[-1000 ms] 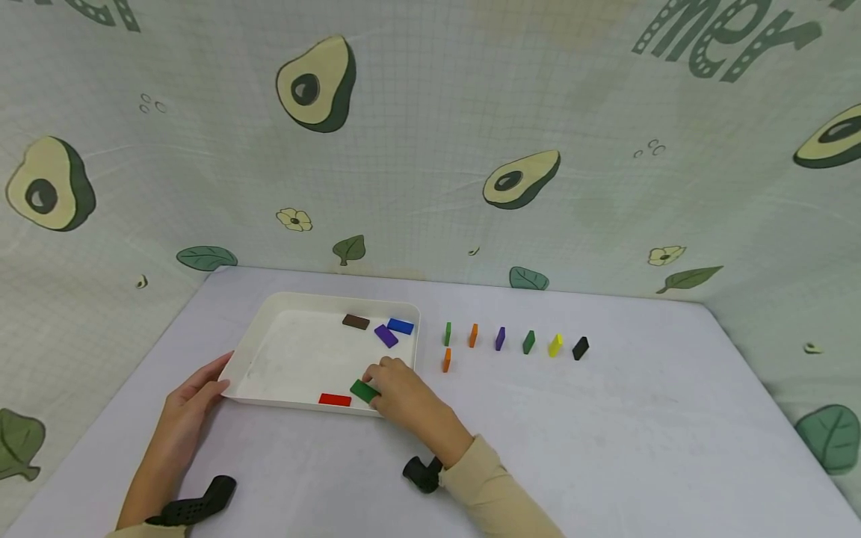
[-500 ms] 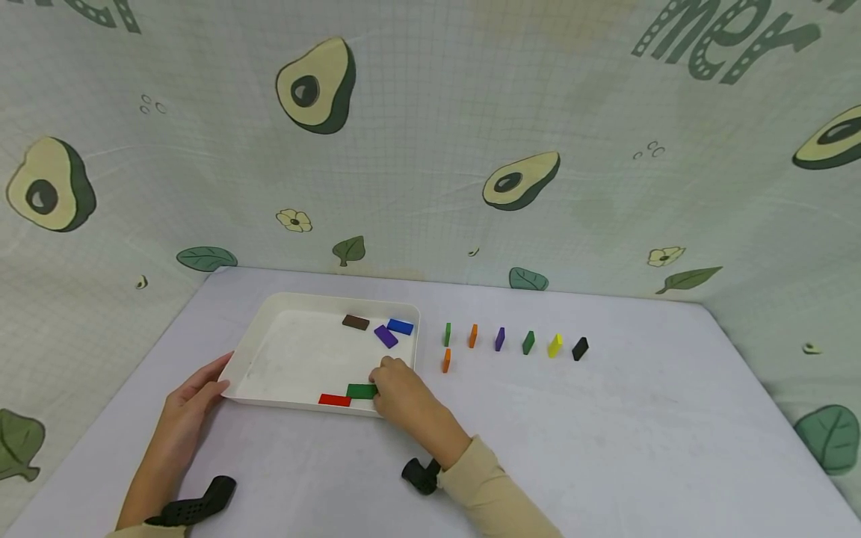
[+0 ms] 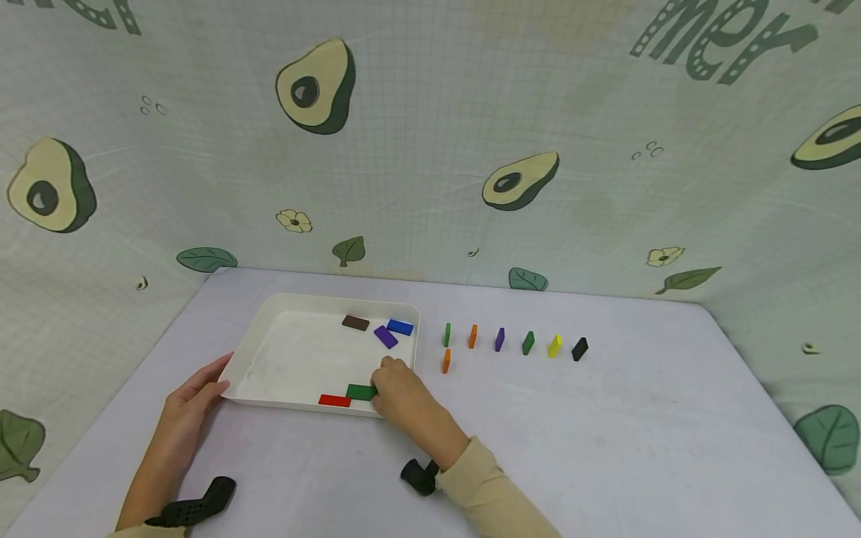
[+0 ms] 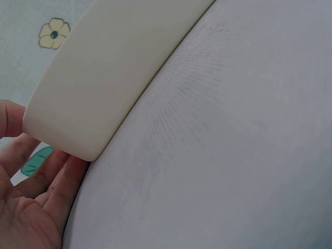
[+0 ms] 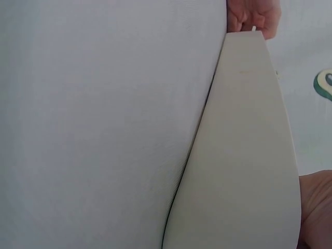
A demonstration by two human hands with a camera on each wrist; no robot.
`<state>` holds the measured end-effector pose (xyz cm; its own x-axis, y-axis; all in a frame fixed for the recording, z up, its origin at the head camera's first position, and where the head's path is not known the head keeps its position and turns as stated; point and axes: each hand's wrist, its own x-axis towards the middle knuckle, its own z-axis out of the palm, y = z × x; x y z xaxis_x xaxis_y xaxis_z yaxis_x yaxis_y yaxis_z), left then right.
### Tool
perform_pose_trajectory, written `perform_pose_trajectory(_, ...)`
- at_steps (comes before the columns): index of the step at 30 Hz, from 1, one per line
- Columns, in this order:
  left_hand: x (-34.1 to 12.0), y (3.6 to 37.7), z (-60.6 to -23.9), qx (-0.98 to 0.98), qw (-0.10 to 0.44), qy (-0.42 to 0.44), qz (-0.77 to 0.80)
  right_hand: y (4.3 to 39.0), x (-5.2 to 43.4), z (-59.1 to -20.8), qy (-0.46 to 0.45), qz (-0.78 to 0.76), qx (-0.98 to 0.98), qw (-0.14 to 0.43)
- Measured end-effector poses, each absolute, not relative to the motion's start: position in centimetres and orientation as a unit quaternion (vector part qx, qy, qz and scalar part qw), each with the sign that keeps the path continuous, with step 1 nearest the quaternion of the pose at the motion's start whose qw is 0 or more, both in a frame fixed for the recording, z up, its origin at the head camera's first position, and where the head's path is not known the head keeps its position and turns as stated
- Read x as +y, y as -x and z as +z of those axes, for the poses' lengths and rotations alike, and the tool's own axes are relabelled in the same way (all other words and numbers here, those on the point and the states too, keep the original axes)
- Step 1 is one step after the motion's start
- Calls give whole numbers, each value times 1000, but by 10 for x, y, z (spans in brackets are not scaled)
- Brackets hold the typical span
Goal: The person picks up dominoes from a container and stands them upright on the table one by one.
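In the head view, a white tray (image 3: 296,299) sits on the left of the table. My left hand (image 3: 191,400) grips its near left corner; in the left wrist view the thumb lies at the rim, with the fingers against the tray's end. Inside the tray's near right part, my right hand (image 3: 400,388) holds the right end of a dark green domino block (image 3: 359,391), hiding that end. The green block lies flat, touching or nearly touching a red domino block (image 3: 334,400). In the right wrist view the tray's wall hides the right fingertips.
Brown (image 3: 356,323), blue (image 3: 400,327) and purple (image 3: 386,337) domino blocks lie at the tray's far right. Right of the tray, several upright blocks form a row, from light green (image 3: 447,335) to black (image 3: 580,349). An orange block (image 3: 446,362) stands nearer.
The green block has turned from slanted to lie straight along the tray's near side beside the red block. My right hand shifted slightly with it; my left hand stayed at the corner.
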<state>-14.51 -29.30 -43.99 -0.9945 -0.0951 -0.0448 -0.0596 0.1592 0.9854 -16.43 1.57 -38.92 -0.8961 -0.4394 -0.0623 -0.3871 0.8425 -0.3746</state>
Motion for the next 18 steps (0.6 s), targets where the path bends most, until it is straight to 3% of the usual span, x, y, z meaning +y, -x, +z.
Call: perform_pose_trajectory(18, -293, 146, -441, -764, 15, -55, -642, 165, 15, -390, 210, -174, 959, 76)
